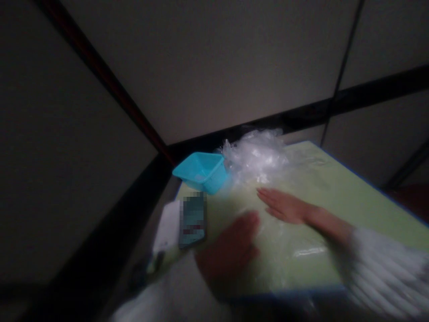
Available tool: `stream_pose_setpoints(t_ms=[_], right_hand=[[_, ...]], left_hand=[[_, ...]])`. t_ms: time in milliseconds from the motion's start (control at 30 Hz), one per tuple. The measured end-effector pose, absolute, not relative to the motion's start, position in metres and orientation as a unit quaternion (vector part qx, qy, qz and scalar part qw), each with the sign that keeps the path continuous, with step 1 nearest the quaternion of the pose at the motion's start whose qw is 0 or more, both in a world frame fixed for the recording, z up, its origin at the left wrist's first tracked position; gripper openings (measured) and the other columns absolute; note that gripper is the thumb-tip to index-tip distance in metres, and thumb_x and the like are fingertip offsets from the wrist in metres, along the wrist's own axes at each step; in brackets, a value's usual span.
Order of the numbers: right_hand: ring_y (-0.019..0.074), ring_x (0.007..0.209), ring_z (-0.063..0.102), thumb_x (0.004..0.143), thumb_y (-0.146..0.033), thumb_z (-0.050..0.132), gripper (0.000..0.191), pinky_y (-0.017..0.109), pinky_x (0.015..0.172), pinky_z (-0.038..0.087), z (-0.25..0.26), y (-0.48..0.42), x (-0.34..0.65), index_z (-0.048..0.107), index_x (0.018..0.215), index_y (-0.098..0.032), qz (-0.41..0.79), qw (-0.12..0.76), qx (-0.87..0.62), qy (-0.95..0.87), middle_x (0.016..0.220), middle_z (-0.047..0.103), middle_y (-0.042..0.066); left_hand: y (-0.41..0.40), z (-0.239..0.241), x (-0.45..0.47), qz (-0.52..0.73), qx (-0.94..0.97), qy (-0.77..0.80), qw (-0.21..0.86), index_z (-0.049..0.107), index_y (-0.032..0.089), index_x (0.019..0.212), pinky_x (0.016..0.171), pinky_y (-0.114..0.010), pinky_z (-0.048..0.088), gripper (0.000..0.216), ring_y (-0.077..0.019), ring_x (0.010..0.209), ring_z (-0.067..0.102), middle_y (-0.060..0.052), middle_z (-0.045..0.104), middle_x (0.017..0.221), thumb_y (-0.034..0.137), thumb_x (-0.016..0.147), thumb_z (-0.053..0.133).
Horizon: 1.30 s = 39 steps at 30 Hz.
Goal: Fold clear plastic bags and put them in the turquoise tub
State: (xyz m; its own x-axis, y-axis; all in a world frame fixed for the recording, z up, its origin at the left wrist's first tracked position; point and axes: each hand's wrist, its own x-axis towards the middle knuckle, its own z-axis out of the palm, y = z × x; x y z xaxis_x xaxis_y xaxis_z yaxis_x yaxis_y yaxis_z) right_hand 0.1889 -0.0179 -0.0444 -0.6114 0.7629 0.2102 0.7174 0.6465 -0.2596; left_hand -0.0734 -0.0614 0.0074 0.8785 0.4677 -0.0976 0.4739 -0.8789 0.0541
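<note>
Clear plastic film (261, 156) lies over the pale green tabletop, bunched up at the far end and spread thin toward me. My right hand (286, 206) rests flat on it, fingers stretched toward the left, holding nothing. Closer to me, my left hand (231, 246) is over the near part of the film, blurred and dark. Its thumb shows apart from the fingers, and nothing is seen in its grasp. Whether the left palm touches the film I cannot tell.
A turquoise plastic basket (214, 181) stands at the far left corner of the table (355, 201). Before it lie a phone-like device (193, 219) with a pixelated screen and a white flat item (167, 223). Panelled walls (234, 67) rise behind and to the left.
</note>
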Motion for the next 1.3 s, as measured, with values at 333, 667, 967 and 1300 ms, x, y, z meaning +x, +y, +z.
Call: stream_pose_setpoints(t_ms=[333, 667, 967, 1300], right_hand=[[0.0228, 0.140, 0.019, 0.098, -0.042, 0.027, 0.058, 0.043, 0.114, 0.022, -0.033, -0.024, 0.190, 0.020, 0.147, -0.012, 0.044, 0.118, -0.425, -0.896, 0.152, 0.022, 0.013], [0.0256, 0.138, 0.023, 0.097, -0.048, 0.022, 0.061, 0.049, 0.112, 0.023, -0.029, -0.025, 0.208, 0.018, 0.148, -0.015, 0.021, 0.093, -0.462, -0.882, 0.151, 0.022, 0.013], [0.0258, 0.137, 0.025, 0.097, -0.050, 0.021, 0.060, 0.051, 0.112, 0.021, -0.028, -0.022, 0.220, 0.016, 0.148, -0.018, 0.011, 0.092, -0.475, -0.875, 0.150, 0.025, 0.012], [0.0265, 0.138, 0.022, 0.097, -0.049, 0.027, 0.062, 0.049, 0.113, 0.020, -0.014, -0.031, 0.207, 0.009, 0.149, -0.023, 0.001, 0.114, -0.471, -0.875, 0.153, 0.020, 0.008]], left_hand=[[-0.034, -0.017, -0.064, 0.040, 0.957, 0.271, 0.099, 0.018, 0.012, 0.145, 0.115, -0.044, 0.022, 0.064, -0.0233, 0.142, 0.014, -0.014, 0.018, 0.153, 0.031, 0.091, 0.046], [-0.034, -0.017, -0.081, 0.049, 0.952, 0.286, 0.099, 0.018, 0.015, 0.146, 0.115, -0.042, 0.019, 0.065, -0.0225, 0.142, 0.014, -0.011, 0.019, 0.154, 0.043, 0.093, 0.042], [-0.035, -0.015, -0.087, 0.023, 0.942, 0.324, 0.081, 0.020, 0.011, 0.145, 0.114, -0.044, 0.020, 0.076, -0.0263, 0.142, 0.017, -0.015, 0.020, 0.153, 0.046, 0.086, 0.052], [-0.039, -0.012, -0.083, 0.107, 0.937, 0.327, 0.066, 0.015, 0.011, 0.145, 0.115, -0.044, 0.023, 0.073, -0.0266, 0.142, 0.014, -0.017, 0.014, 0.154, 0.036, 0.086, 0.051]])
